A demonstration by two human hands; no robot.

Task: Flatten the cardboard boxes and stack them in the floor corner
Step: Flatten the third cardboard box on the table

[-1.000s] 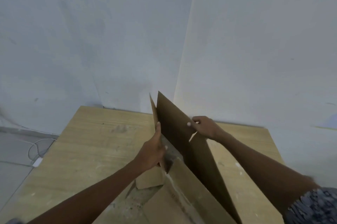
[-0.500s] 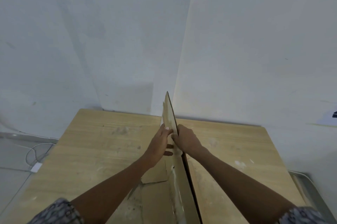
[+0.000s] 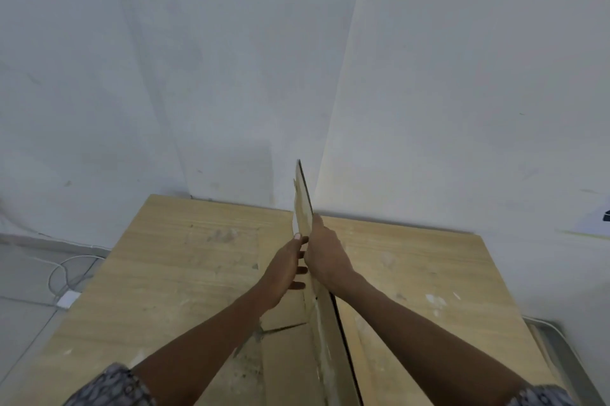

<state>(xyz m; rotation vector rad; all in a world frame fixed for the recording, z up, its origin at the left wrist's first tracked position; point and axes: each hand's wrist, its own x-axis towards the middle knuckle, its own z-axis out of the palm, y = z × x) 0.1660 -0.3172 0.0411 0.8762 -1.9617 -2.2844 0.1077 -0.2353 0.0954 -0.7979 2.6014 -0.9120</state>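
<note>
A brown cardboard box point(image 3: 325, 333) stands on edge on the wooden table point(image 3: 171, 273), its two panels pressed flat together and seen almost edge-on. Its top corner reaches up in front of the wall corner. My left hand point(image 3: 285, 268) presses flat against the left face, thumb at the upper edge. My right hand point(image 3: 325, 255) presses the right face from the other side. A lower flap point(image 3: 280, 359) of the same box lies on the table at the left.
White walls meet in a corner behind the table. A white cable and charger point(image 3: 67, 298) lie on the grey floor at the left. A grey metal frame point(image 3: 561, 356) shows past the table's right edge.
The box panels, spread apart one second ago, have been pressed together into one thin sheet. Both hands have come together on either side of it.
</note>
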